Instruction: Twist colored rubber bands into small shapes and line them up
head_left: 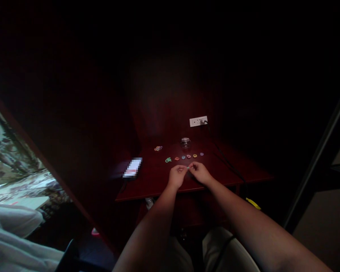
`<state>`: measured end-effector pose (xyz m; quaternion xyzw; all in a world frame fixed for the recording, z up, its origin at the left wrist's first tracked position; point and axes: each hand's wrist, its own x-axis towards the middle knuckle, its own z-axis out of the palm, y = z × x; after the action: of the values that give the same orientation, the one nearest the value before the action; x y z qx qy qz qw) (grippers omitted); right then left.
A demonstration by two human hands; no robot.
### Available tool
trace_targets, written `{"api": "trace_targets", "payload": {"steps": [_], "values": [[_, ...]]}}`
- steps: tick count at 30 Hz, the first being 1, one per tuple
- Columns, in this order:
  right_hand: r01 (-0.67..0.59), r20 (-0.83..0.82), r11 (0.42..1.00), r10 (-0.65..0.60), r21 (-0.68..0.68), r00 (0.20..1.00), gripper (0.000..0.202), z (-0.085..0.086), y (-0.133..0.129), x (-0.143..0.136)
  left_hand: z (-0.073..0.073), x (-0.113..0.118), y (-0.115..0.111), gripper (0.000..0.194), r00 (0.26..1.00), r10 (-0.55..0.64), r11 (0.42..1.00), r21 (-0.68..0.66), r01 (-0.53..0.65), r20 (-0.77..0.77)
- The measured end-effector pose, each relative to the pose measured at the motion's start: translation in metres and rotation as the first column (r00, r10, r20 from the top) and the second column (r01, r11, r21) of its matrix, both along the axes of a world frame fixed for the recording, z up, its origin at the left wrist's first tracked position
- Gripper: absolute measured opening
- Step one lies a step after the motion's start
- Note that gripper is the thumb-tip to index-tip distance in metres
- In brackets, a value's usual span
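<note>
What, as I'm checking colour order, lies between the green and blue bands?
The head view shows one orange band or bundle on the tabletop there.

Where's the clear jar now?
Head view, just right of centre: the clear jar stands on the desk, behind the row of coloured bands.
</note>
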<state>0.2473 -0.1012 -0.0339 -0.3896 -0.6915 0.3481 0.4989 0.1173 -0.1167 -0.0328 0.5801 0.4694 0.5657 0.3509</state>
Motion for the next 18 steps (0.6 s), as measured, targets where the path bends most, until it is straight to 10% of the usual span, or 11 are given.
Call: {"api": "trace_targets", "payload": {"steps": [18], "values": [[0.027, -0.105, 0.998, -0.033, -0.06, 0.994, 0.011, -0.001, 0.0011, -0.0016, 0.0, -0.0001, -0.0026, 0.011, 0.995, 0.032, 0.999, 0.043, -0.028, -0.093]]}}
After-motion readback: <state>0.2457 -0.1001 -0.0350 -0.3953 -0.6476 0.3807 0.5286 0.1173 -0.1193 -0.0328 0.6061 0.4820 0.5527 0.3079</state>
